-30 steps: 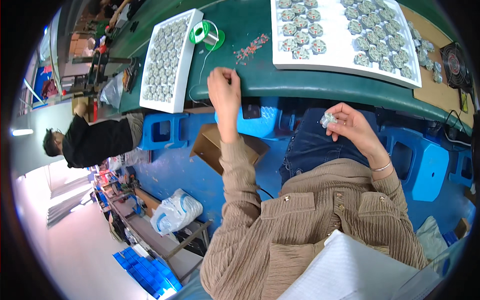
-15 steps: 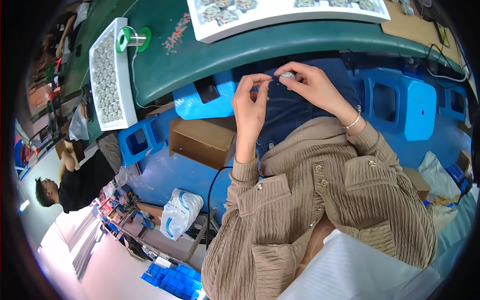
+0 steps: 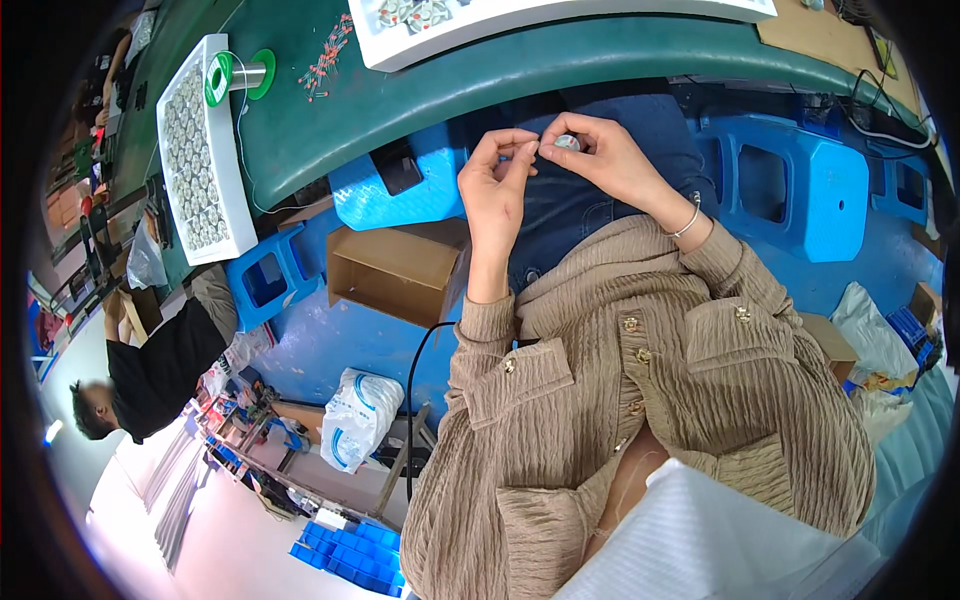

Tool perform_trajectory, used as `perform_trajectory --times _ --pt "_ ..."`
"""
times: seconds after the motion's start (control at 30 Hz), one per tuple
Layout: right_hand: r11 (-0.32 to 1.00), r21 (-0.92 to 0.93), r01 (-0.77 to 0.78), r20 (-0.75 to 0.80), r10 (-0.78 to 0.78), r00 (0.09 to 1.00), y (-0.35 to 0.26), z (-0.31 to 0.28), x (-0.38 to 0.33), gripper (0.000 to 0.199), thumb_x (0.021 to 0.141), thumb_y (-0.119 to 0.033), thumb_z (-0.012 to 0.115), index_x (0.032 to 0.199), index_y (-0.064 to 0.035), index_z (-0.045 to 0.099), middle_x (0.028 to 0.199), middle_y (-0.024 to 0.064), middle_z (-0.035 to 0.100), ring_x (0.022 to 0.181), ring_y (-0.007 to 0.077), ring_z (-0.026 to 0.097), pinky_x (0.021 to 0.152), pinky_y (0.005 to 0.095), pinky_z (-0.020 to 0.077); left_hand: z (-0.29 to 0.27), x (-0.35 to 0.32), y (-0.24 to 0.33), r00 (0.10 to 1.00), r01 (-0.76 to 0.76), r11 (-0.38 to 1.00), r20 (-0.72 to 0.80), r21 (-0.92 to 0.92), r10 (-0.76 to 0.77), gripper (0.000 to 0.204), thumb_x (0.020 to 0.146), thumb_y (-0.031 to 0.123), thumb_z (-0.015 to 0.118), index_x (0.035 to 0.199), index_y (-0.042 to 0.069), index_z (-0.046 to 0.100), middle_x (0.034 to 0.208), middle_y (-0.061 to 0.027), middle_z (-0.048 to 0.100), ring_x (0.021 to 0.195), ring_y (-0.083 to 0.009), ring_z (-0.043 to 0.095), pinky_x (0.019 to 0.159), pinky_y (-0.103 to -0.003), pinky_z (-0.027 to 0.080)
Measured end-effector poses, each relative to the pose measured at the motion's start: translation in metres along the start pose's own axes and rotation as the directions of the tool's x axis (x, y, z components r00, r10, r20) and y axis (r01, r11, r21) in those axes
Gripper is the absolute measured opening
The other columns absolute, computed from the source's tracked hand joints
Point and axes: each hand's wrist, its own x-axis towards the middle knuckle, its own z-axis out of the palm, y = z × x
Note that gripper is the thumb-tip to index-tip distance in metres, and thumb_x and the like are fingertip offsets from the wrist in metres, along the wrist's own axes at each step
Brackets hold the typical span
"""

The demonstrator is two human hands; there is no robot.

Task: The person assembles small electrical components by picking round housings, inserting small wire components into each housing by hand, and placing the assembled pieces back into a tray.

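plainly, the right grip (image 3: 612,162) clasps a round part (image 3: 567,142); the state of the left grip (image 3: 492,190) is unclear.

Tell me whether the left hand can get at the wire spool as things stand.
Probably yes: from the left hand to the wire spool, nothing seems to block the way over the green table.

I saw part (image 3: 567,142) in right hand (image 3: 612,165) | table (image 3: 400,110) ahead of left hand (image 3: 494,190) | spool (image 3: 240,78), loose pieces (image 3: 325,62) on table, front-left of that hand | tray (image 3: 229,180) farther left | stool (image 3: 835,205) right of right hand
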Motion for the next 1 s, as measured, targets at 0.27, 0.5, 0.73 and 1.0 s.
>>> perform_trajectory --times 0.27,0.5,0.73,1.0 --pt "0.995 -0.007 0.099 -0.039 -0.099 0.994 0.013 0.004 0.002 0.019 0.096 -0.006 0.066 0.115 -0.0037 0.065 0.107 0.0034 0.067 0.076 0.0106 0.059 0.070 0.0214 0.0489 0.000 0.004 0.002 0.998 0.023 0.987 -0.064 0.161 -0.013 0.010 0.094 -0.001 0.067 0.103 -0.003 0.068 0.091 -0.0083 0.069 0.075 -0.0114 0.061 0.069 -0.023 0.051" --pt "0.934 0.342 -0.103 0.096 0.074 0.993 0.009 0.006 0.002 0.037 0.092 0.000 0.068 0.128 -0.0017 0.058 0.113 0.0112 0.067 0.091 0.0164 0.068 0.076 0.0269 0.0571 -0.005 0.005 -0.006 0.994 0.078 0.994 -0.066 -0.082 -0.084 0.009 0.094 -0.001 0.067 0.103 -0.004 0.067 0.089 -0.0086 0.069 0.073 -0.0107 0.060 0.066 -0.022 0.051" --pt "0.970 0.229 -0.088 0.163 0.051 0.985 0.013 0.005 0.002 0.042 0.093 0.002 0.067 0.133 -0.0022 0.054 0.118 0.0126 0.065 0.100 0.0197 0.070 0.078 0.0280 0.0594 -0.001 0.005 -0.010 0.987 0.126 0.978 -0.075 -0.168 -0.140 0.009 0.095 0.000 0.066 0.103 -0.003 0.066 0.087 -0.0085 0.068 0.071 -0.0104 0.059 0.065 -0.021 0.050" --pt "0.987 0.148 -0.067 0.086 0.054 0.995 0.006 0.010 -0.001 0.036 0.090 0.001 0.070 0.124 -0.0003 0.059 0.107 0.0126 0.071 0.086 0.0187 0.072 0.073 0.0285 0.0587 0.001 0.004 -0.008 0.989 0.107 0.988 -0.086 -0.113 -0.117 0.008 0.095 0.000 0.066 0.103 -0.003 0.065 0.088 -0.0089 0.068 0.068 -0.0099 0.057 0.062 -0.021 0.048"
